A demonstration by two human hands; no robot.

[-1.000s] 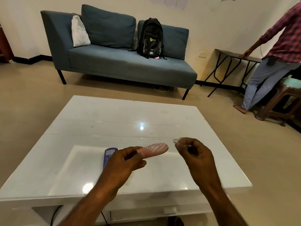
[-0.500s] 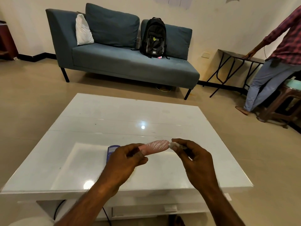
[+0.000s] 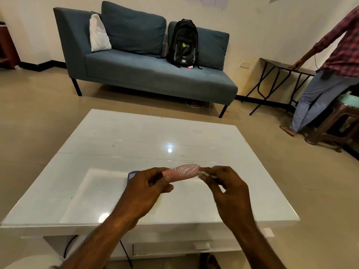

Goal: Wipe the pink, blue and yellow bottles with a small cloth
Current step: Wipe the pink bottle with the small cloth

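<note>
Risk first, from the head view, the only one you have: your left hand (image 3: pixel 143 188) pinches just one end of the pink bottle (image 3: pixel 181 171), so it juts out sideways above the white surface (image 3: pixel 116 144). Your right hand (image 3: pixel 226 188) pinches the small cloth (image 3: pixel 202 174) against the bottle's free end. Push too hard there and the bottle may well pivot or slide out of the left pinch and drop onto the hard top. The cloth is only a scrap between your fingertips, so it could slip out mid-stroke and leave bare fingers rubbing the bottle.

The blue bottle (image 3: pixel 132 174) lies on the surface just behind your left hand, mostly hidden by it. A careless left wrist could knock it and send it rolling.

Count, as shown: one pink bottle, held; one blue bottle, lying flat; one cloth. No yellow bottle shows anywhere, so you cannot tell where it is. By my reading two bottles remain unwiped.
</note>
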